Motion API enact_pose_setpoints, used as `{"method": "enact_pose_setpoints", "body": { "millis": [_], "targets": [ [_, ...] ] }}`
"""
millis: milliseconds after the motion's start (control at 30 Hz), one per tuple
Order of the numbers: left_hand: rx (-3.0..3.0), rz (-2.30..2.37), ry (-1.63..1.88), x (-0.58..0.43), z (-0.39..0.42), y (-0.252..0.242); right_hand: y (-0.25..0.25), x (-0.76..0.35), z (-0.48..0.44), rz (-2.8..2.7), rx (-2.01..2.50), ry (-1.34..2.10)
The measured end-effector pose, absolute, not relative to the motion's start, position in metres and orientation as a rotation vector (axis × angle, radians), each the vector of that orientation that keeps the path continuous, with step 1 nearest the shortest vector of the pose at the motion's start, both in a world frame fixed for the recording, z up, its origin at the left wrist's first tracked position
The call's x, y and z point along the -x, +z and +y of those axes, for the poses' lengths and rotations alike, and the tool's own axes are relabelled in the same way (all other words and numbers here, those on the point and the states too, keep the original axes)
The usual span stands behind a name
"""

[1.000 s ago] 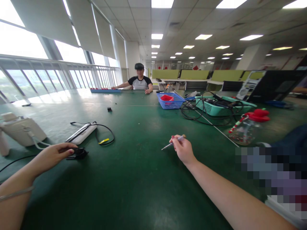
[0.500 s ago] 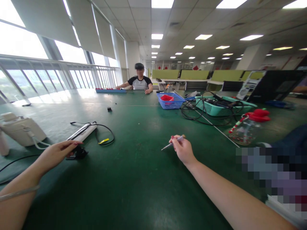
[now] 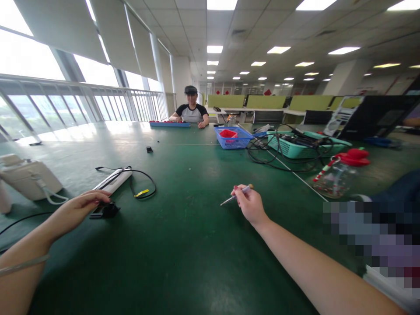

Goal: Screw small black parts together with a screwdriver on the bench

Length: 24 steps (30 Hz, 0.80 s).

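While its axis slants, the screwdriver (image 3: 246,189) points lower left.

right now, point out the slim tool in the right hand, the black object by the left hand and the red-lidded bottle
Slim tool (image 3: 246,189): head view, on its handle.
Black object (image 3: 108,211): head view, on its dark body.
Red-lidded bottle (image 3: 341,175): head view, on its clear wall.

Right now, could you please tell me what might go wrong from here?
The slim pointed tool in the right hand might scratch the green tabletop if its tip drops, or prick the left hand if the hands meet. The loose yellow-tagged cable, looped beyond the left hand, might snag on it.
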<state>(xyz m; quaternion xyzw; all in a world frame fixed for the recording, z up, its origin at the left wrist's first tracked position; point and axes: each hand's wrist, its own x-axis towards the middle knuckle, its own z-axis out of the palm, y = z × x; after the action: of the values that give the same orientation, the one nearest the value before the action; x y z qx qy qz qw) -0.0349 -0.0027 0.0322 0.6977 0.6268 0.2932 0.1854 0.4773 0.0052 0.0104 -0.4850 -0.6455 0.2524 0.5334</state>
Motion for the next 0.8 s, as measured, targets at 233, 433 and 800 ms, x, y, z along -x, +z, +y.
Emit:
{"method": "enact_pose_setpoints", "body": {
  "millis": [233, 433, 800],
  "targets": [
    [-1.959, 1.777, 0.747, 0.035, -0.003, 0.031, 0.011, -0.477, 0.005, -1.538, 1.146, 0.609],
    [-2.069, 1.770, 0.617, 0.047, 0.004, 0.022, 0.011, -0.477, 0.005, -1.545, 1.130, 0.607],
    [-2.122, 1.792, 0.495, 0.041, -0.001, 0.025, 0.011, -0.477, 0.005, -1.569, 1.139, 0.593]
  ]
}}
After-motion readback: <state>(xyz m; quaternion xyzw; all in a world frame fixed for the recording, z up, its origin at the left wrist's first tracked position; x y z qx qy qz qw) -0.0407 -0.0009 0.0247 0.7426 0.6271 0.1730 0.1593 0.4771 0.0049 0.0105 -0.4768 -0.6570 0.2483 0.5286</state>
